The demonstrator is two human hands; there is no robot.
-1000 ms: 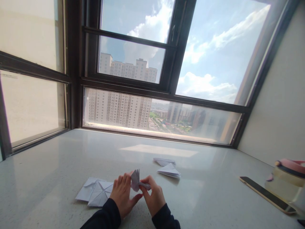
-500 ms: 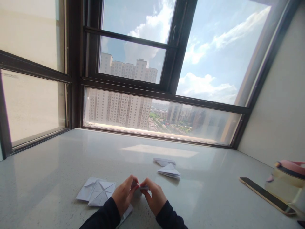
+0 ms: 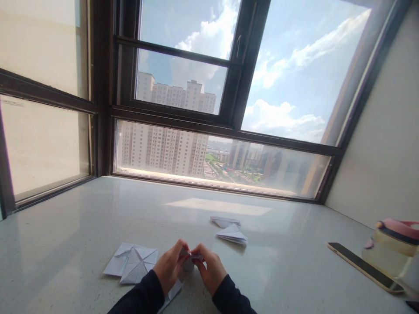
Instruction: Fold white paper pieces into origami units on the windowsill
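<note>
Between the two hands, low over the table (image 3: pixel 81 244), the small folded paper (image 3: pixel 189 261) is pinched: left hand (image 3: pixel 169 267) and right hand (image 3: pixel 209 269) both closed on it, equally near, fingertips meeting

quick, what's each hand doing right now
Left hand: closed, pinching the small folded paper piece.
Right hand: closed, pinching the same piece from the other side.

One head-worn view looks forward and slightly down across the pale counter (image 3: pixel 81 226), close over its near edge, facing the window (image 3: pixel 229 109).
</note>
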